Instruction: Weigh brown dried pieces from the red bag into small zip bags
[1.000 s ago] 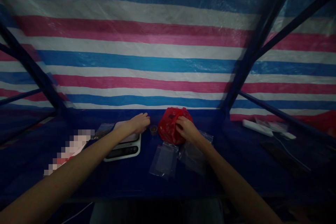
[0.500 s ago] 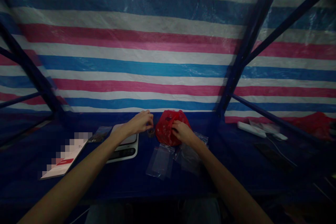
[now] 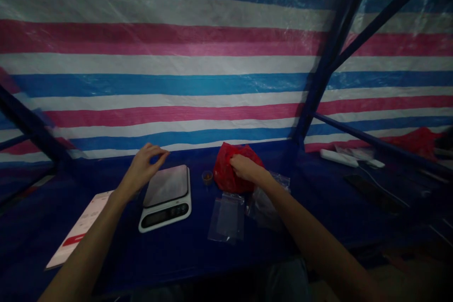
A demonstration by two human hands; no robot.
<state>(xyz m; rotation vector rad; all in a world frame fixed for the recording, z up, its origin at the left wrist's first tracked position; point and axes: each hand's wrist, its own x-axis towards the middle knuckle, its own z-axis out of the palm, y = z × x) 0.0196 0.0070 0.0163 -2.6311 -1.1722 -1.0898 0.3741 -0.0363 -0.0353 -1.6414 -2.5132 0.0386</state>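
We judge the red bag (image 3: 225, 177), beside the small cup (image 3: 207, 178), light, soft and best held by its rim, where our right hand (image 3: 245, 168) hides its fingers (grip indeterminable), while our left hand (image 3: 143, 168) pinches near the scale (image 3: 170, 186), contents unclear.

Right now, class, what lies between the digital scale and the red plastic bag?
In the head view, a small round cup stands on the blue tabletop between the digital scale and the red plastic bag.
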